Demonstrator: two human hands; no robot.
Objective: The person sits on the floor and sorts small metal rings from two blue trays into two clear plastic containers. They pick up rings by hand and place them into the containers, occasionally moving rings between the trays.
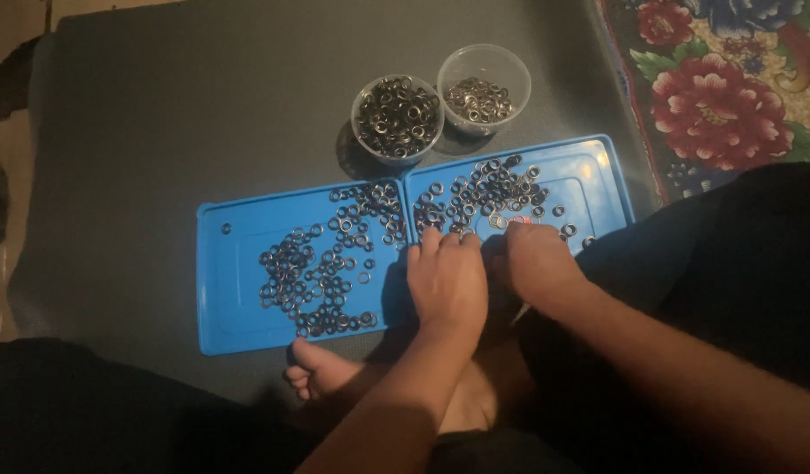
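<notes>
Currently sorting: left hand [446, 279] lies flat, fingers spread on loose metal rings [475, 197] on the right blue tray [598, 175], right hand [535, 263] curled beside it, grip unclear; next needs pinching one ring.

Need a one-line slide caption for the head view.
Left hand and right hand rest among small metal rings on blue trays, two ring-filled cups behind.

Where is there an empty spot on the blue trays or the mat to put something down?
Bare spots: the left tray's left edge strip, the right tray's far right corner, and the grey mat left of the two clear cups. Crowded: the tray middles with metal rings, and the seam where both hands rest.
</notes>
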